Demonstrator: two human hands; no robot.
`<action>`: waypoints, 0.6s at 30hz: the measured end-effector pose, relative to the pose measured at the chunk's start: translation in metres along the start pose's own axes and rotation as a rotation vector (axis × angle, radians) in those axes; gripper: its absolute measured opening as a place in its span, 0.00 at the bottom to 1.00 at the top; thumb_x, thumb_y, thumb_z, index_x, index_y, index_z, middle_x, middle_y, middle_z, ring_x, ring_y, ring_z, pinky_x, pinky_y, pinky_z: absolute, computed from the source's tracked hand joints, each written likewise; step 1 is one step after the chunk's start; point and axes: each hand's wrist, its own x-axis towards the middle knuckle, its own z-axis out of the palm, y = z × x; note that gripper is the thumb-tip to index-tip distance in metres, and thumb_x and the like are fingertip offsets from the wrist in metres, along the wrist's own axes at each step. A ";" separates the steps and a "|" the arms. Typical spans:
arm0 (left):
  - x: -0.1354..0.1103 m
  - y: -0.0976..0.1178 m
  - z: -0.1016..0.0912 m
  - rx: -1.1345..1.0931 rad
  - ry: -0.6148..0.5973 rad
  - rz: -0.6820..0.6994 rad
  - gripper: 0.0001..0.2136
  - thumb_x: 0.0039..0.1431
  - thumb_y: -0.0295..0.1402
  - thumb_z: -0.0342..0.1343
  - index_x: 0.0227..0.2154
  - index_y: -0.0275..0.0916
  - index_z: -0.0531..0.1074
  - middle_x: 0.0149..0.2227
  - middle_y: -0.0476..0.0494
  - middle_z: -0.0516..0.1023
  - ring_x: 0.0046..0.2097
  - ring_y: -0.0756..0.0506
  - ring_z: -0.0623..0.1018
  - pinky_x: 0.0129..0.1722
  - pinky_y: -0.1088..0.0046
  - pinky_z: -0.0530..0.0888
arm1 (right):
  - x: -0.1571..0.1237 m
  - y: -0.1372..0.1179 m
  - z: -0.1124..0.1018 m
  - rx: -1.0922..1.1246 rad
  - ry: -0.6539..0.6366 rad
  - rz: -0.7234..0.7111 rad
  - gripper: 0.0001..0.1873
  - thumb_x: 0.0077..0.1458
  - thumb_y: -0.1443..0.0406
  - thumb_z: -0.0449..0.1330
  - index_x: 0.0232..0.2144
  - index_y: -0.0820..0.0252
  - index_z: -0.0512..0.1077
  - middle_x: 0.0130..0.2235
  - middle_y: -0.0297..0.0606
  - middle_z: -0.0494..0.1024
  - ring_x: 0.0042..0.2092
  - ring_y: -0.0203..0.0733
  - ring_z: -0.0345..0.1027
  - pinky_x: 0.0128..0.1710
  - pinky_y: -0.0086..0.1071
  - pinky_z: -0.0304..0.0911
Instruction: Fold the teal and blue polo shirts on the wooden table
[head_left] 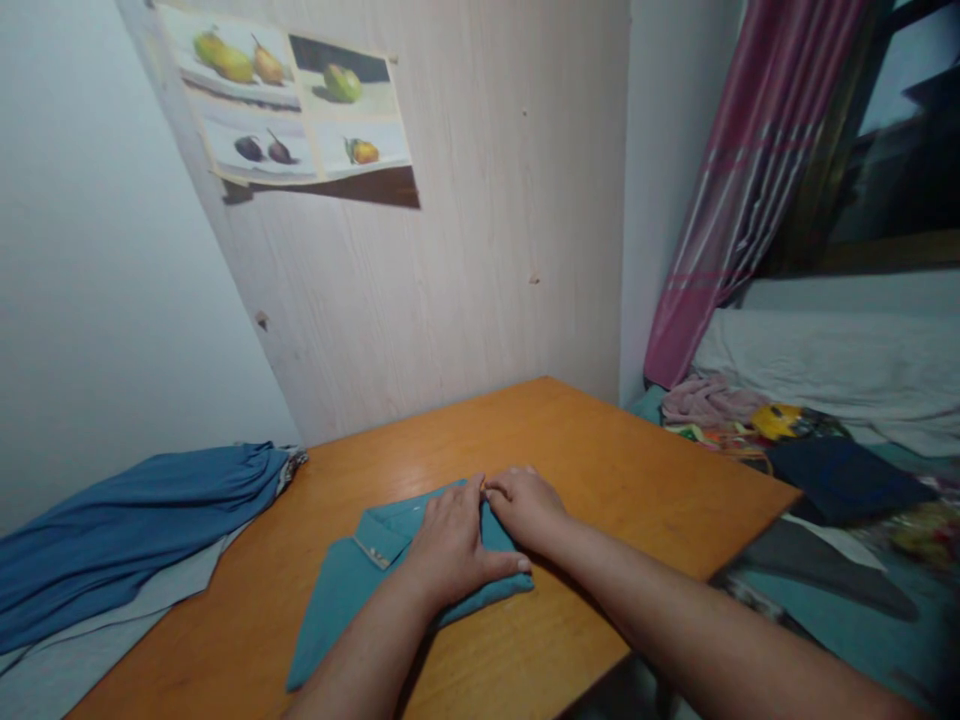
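A teal collared shirt lies folded on the wooden table, its collar toward the left and a patterned strip showing inside the collar. Pressed flat on top of it is my left hand, thumb spread out to the right along the cloth and fingers pointing away from me. My right hand is at the shirt's far right edge, fingers curled in and thumb tip meeting them in a pinch on the fabric beside my left fingertips. Parts of the shirt are hidden beneath both hands and the left forearm.
The orange-brown table ends in a corner at right. Blue cloth lies over pale fabric at left. Beyond the right edge are a dark folded cloth, a yellow item and a pink curtain. Fruit pictures hang on the wall.
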 end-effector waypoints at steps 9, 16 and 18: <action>-0.001 0.003 -0.003 -0.015 -0.047 -0.017 0.58 0.40 0.66 0.60 0.69 0.37 0.48 0.66 0.29 0.61 0.66 0.28 0.61 0.63 0.49 0.57 | -0.005 0.000 0.001 -0.215 0.029 -0.016 0.15 0.64 0.57 0.54 0.41 0.53 0.80 0.46 0.41 0.81 0.51 0.52 0.65 0.47 0.40 0.54; -0.005 0.006 -0.006 -0.110 -0.058 -0.013 0.56 0.44 0.64 0.59 0.71 0.40 0.43 0.66 0.29 0.62 0.66 0.28 0.62 0.62 0.47 0.57 | -0.003 0.001 -0.001 -0.156 -0.006 0.017 0.16 0.64 0.58 0.53 0.39 0.54 0.80 0.46 0.40 0.81 0.51 0.49 0.67 0.48 0.38 0.55; -0.005 0.006 -0.008 -0.174 -0.044 -0.051 0.51 0.52 0.62 0.54 0.71 0.39 0.42 0.64 0.30 0.66 0.65 0.30 0.64 0.62 0.49 0.58 | 0.000 0.001 -0.004 -0.140 -0.009 0.023 0.16 0.64 0.59 0.52 0.39 0.54 0.80 0.45 0.41 0.82 0.49 0.47 0.69 0.47 0.36 0.57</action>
